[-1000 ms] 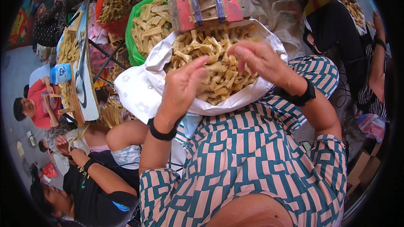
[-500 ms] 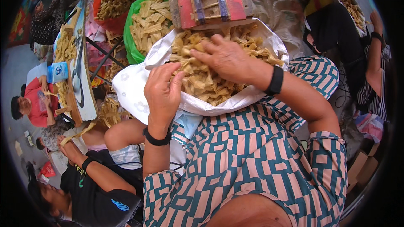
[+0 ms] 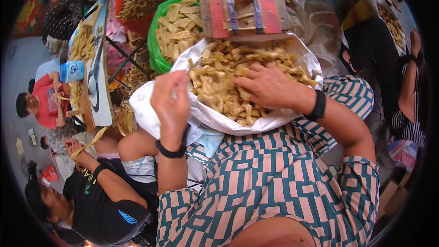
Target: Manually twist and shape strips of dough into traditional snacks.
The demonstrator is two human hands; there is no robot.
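A white plastic bag (image 3: 215,120) lies open on my lap, filled with several tan knotted pieces (image 3: 219,93). My left hand (image 3: 170,98) grips the bag's near-left rim, fingers curled over the plastic. My right hand (image 3: 269,86) lies palm down on the heap in the bag, fingers spread into the pieces. Both wrists carry black bands. Whether the right hand holds any pieces is hidden under the palm.
A red wooden board with two grey rails (image 3: 242,2) stands just beyond the bag. A green bag of tan strips (image 3: 176,29) sits to the far left. Other people sit at my left (image 3: 91,201) and right (image 3: 402,87).
My left hand dropped from above the heap to the bag's left rim and took hold of it. My right hand came down from the air onto the pieces and moved left.
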